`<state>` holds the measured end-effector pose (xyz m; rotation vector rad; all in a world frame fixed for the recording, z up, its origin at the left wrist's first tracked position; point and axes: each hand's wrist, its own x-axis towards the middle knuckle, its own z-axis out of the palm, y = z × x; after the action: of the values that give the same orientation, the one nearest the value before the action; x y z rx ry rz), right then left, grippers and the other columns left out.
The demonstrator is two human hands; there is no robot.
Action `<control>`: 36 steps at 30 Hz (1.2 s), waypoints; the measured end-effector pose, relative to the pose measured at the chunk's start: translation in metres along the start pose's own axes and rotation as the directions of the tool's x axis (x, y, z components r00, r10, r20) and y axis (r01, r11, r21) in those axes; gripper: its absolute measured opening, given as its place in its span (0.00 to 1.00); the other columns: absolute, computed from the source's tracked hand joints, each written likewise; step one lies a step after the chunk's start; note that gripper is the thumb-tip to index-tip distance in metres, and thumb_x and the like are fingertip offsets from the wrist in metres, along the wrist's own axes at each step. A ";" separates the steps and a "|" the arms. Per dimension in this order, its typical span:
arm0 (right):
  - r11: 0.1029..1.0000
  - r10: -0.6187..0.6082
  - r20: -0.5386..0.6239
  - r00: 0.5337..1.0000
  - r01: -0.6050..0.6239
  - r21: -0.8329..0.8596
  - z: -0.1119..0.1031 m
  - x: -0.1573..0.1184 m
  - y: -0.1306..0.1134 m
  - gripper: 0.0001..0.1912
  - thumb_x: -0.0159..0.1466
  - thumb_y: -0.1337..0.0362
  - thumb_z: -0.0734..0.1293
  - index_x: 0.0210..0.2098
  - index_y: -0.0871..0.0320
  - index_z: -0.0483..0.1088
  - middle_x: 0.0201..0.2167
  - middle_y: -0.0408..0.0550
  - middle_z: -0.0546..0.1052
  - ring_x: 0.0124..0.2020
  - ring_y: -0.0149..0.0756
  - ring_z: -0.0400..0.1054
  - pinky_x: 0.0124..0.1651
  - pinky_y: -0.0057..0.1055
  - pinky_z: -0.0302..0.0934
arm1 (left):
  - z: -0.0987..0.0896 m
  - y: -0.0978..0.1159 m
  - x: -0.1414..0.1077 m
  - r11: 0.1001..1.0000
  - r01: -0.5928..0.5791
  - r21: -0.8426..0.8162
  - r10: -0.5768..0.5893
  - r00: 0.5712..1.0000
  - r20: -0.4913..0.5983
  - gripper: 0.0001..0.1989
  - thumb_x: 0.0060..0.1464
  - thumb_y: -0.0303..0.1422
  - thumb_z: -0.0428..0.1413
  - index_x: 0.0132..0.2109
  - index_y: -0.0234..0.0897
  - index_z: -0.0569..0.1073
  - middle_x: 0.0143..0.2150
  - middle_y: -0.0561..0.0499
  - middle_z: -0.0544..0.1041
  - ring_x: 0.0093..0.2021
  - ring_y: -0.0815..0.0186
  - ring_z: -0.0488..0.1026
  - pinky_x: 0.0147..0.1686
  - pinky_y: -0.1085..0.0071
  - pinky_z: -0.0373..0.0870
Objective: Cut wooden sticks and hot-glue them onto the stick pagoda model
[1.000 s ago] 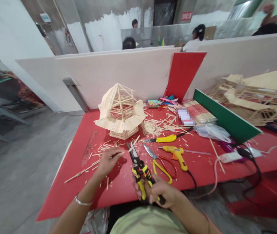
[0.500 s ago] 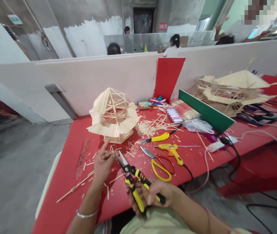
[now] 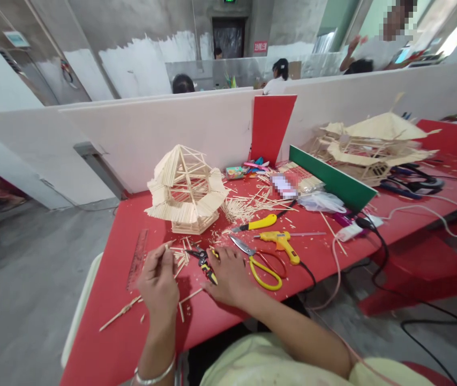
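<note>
My left hand (image 3: 159, 280) is raised a little above the red table, its thumb and fingers pinched together. A small pale tip, like the end of a short wooden stick (image 3: 167, 246), shows at the fingertips. Under my right hand (image 3: 231, 274) lie black-and-yellow shears (image 3: 204, 261), their blades pointing left; my palm and fingers cover most of the handles. Loose cut sticks (image 3: 180, 256) lie between my hands. Just beyond stands a pavilion-like model (image 3: 188, 195) built of thin wooden sticks, its roof partly covered.
Right of my right hand are red-and-yellow scissors (image 3: 266, 271), a yellow glue gun (image 3: 280, 244) with its cord, and a yellow utility knife (image 3: 262, 222). A clear ruler (image 3: 136, 260) lies at left. A green board (image 3: 332, 179) and another stick model (image 3: 376, 145) stand at right.
The shears have gone from raised between my hands down to the table under my right hand. My left hand has drawn back from the blades, its fingers now pinched.
</note>
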<state>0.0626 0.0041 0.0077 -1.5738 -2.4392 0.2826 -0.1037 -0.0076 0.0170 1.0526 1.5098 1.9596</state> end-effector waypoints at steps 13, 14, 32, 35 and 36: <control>0.975 0.161 0.033 0.986 -0.154 -0.162 -0.019 -0.053 0.088 0.17 0.66 0.63 0.59 0.51 0.59 0.70 0.45 0.57 0.72 0.47 0.44 0.65 0.48 0.36 0.59 | 0.064 -0.003 -0.034 0.842 0.472 -0.261 -0.362 0.853 0.375 0.13 0.49 0.38 0.65 0.41 0.35 0.79 0.27 0.53 0.74 0.21 0.78 0.64 0.19 0.82 0.59; 0.975 0.161 0.021 0.987 -0.156 -0.156 -0.018 -0.053 0.089 0.17 0.66 0.62 0.59 0.52 0.58 0.70 0.46 0.57 0.72 0.47 0.44 0.65 0.49 0.36 0.58 | 0.065 -0.003 -0.034 0.834 0.482 -0.268 -0.369 0.848 0.379 0.13 0.49 0.38 0.65 0.40 0.34 0.79 0.27 0.53 0.74 0.21 0.78 0.64 0.18 0.82 0.59; 0.970 0.241 0.105 0.965 -0.242 -0.005 -0.016 -0.054 0.141 0.35 0.61 0.59 0.65 0.67 0.58 0.56 0.44 0.57 0.76 0.46 0.48 0.70 0.46 0.37 0.63 | 0.092 -0.006 -0.043 0.755 0.567 -0.328 -0.444 0.811 0.380 0.13 0.46 0.35 0.68 0.39 0.35 0.77 0.24 0.56 0.70 0.19 0.78 0.63 0.16 0.82 0.54; 0.933 0.245 0.010 0.969 -0.239 0.270 -0.027 -0.059 0.138 0.33 0.62 0.52 0.65 0.64 0.55 0.60 0.46 0.53 0.75 0.47 0.44 0.70 0.49 0.37 0.64 | 0.095 -0.003 -0.043 0.739 0.583 -0.337 -0.454 0.801 0.390 0.13 0.45 0.34 0.68 0.38 0.36 0.77 0.25 0.56 0.71 0.20 0.77 0.64 0.16 0.82 0.55; 0.909 0.227 -0.025 0.974 -0.203 0.364 -0.031 -0.059 0.134 0.33 0.62 0.50 0.66 0.64 0.54 0.61 0.46 0.53 0.75 0.47 0.43 0.70 0.50 0.37 0.64 | 0.096 -0.002 -0.044 0.732 0.589 -0.341 -0.456 0.796 0.397 0.13 0.44 0.34 0.68 0.38 0.36 0.77 0.25 0.56 0.71 0.20 0.77 0.64 0.17 0.81 0.55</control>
<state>0.2115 0.0056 -0.0050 -1.6487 -2.0170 0.6634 -0.0016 0.0189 0.0124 0.5766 0.9737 1.5453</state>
